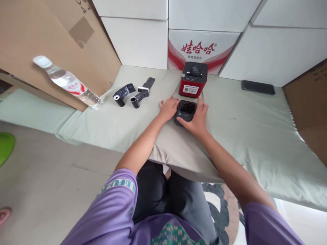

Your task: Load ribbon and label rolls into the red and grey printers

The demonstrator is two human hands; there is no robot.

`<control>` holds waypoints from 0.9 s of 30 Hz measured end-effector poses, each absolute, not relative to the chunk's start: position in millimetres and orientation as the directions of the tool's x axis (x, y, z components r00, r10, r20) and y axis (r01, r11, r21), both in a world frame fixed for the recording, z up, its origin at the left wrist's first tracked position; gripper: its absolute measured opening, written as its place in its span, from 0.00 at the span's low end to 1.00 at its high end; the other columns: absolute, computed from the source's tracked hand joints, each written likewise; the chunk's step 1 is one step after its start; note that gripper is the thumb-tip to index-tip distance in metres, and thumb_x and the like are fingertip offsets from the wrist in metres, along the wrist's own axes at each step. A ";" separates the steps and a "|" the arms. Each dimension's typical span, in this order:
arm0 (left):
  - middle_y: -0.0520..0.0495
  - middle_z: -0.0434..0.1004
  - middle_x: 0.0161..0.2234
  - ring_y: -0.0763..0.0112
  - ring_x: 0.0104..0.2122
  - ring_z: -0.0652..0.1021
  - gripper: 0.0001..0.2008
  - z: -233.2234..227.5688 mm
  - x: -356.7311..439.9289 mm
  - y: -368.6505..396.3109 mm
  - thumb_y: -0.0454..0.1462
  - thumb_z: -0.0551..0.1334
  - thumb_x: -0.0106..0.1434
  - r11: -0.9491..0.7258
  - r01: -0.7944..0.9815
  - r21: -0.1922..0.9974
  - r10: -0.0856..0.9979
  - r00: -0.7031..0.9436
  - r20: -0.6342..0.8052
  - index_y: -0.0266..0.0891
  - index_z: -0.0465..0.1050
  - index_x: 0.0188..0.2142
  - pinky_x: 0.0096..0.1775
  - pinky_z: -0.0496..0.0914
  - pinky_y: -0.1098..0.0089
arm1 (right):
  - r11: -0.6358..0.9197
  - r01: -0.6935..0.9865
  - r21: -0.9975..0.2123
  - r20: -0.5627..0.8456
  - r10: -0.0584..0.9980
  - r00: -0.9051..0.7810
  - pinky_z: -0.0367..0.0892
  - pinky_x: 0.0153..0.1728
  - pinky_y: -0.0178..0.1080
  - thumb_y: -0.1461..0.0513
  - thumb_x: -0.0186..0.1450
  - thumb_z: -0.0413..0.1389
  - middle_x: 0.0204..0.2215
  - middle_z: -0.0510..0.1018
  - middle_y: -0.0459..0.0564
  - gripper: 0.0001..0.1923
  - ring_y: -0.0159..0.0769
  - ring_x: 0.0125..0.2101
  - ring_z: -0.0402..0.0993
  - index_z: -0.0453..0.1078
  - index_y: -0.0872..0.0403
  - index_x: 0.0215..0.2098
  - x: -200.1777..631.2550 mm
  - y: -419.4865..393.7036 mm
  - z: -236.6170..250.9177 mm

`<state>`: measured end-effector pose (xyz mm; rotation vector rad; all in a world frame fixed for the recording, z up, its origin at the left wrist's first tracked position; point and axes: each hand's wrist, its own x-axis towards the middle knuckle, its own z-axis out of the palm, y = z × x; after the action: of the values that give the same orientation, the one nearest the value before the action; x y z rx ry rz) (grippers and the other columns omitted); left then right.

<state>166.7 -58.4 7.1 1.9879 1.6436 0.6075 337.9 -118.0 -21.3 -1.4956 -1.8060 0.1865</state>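
A small black box-shaped device with a dark window [187, 108], which looks like a portable printer, lies on the green-grey cloth. My right hand [198, 118] grips its right side, thumb across the near edge and fingers along the far right. Against its left edge rests my left hand [169, 109], fingers stretched out and lying flat, palm down. Just behind the device stands a red receipt printer [189, 87] with a black top. To the left are two black rolls, one with a white core [119, 100] and one with a hollow core [135, 102], each with a dark strip trailing.
A clear water bottle [74, 85] stands at the left, beside a large cardboard box [63, 41]. White cartons [138, 42] line the back. A black phone-like slab [258, 87] lies at right, near a brown box [310, 109]. The cloth's front edge hangs above my lap.
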 end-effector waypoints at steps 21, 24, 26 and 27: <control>0.45 0.63 0.77 0.61 0.79 0.56 0.27 13.9 132.4 -44.8 0.40 0.52 0.73 -0.321 0.678 0.662 0.853 0.510 -0.109 0.47 0.67 0.69 0.78 0.33 0.44 | 0.452 0.626 -0.636 0.480 0.867 -0.138 0.47 0.76 0.75 0.33 0.56 0.66 0.75 0.49 0.70 0.72 0.67 0.77 0.46 0.31 0.53 0.81 358.2 -97.6 -38.2; 0.44 0.74 0.69 0.58 0.72 0.68 0.15 14.7 131.4 -45.6 0.39 0.55 0.70 -0.343 0.671 0.657 0.871 0.489 -0.045 0.44 0.78 0.51 0.78 0.41 0.46 | 0.448 0.619 -0.644 0.471 0.871 -0.141 0.47 0.75 0.76 0.33 0.56 0.66 0.75 0.49 0.70 0.72 0.68 0.77 0.47 0.31 0.52 0.81 359.1 -97.2 -38.1; 0.44 0.75 0.67 0.58 0.71 0.68 0.12 14.9 131.5 -45.6 0.39 0.55 0.70 -0.363 0.667 0.650 0.863 0.504 -0.036 0.43 0.78 0.44 0.77 0.44 0.47 | 0.444 0.622 -0.645 0.466 0.874 -0.141 0.47 0.75 0.78 0.33 0.56 0.66 0.75 0.50 0.69 0.72 0.68 0.76 0.48 0.32 0.51 0.81 359.8 -96.6 -38.1; 0.44 0.75 0.67 0.57 0.71 0.68 0.12 14.6 131.8 -45.2 0.39 0.55 0.70 -0.364 0.664 0.653 0.861 0.507 -0.036 0.43 0.78 0.43 0.77 0.44 0.47 | 0.444 0.624 -0.643 0.465 0.874 -0.142 0.47 0.75 0.78 0.33 0.55 0.66 0.75 0.50 0.69 0.72 0.68 0.76 0.48 0.32 0.50 0.81 360.0 -96.3 -38.2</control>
<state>131.8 -45.2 14.6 2.1394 1.2417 0.4178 360.0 -96.3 -38.2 -1.2694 -1.8589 0.3765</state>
